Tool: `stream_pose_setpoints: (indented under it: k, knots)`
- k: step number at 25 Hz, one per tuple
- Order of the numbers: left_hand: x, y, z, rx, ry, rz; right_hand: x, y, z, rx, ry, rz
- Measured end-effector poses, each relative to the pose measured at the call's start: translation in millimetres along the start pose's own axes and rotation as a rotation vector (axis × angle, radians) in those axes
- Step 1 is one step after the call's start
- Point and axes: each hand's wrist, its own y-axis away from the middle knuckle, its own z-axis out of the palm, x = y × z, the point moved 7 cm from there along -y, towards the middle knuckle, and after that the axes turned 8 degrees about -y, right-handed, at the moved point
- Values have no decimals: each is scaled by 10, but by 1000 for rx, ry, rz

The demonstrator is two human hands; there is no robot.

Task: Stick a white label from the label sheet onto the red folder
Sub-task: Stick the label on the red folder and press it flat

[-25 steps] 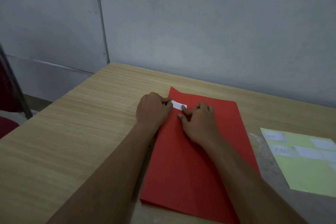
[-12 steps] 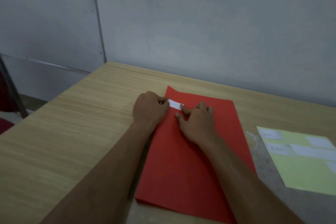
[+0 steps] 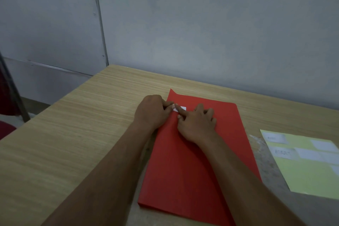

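A red folder (image 3: 183, 170) lies flat on the wooden table (image 3: 73, 143), its long side running away from me. A small white label (image 3: 182, 108) sits near the folder's far left corner. My left hand (image 3: 152, 112) is curled at the folder's left edge, its fingertips pinched on the label's left end. My right hand (image 3: 198, 124) rests on the folder, its index finger stretched leftward and lying across the label, so only the label's right end shows. The yellow-green label sheet (image 3: 308, 170) with several white labels lies to the right.
A grey wall stands close behind the table's far edge. At the far left, off the table, are a slanted metal bar (image 3: 16, 101) and part of a red seat (image 3: 5, 128). A pale worn patch (image 3: 264, 161) marks the tabletop between folder and sheet.
My right index finger has slid left along the label, covering most of it. My left hand has stayed at the label's left end. The camera has shifted slightly.
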Motion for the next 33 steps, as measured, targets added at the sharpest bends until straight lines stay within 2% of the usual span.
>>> stream_pose_setpoints:
  k: [3, 5, 10, 14, 18, 23, 33]
  knots:
    - [2, 19, -62, 54, -52, -13, 43, -5, -51, 63, -8, 9]
    - [16, 39, -69, 29, -72, 8, 59, 16, -56, 82, -8, -7]
    - [83, 101, -66, -204, -192, 151, 133, 75, -90, 94, -11, -85]
    - [133, 188, -134, -322, -176, 204, 108, 106, -115, 98, -88, -96]
    - [102, 199, -132, -356, -173, 139, 99, 146, -129, 97, -160, -109]
    - [41, 155, -132, -297, -210, 41, 136, 137, -137, 166, -139, -123]
    - [130, 178, -13, -364, -398, 128, 111, 46, -10, -78, -26, 3]
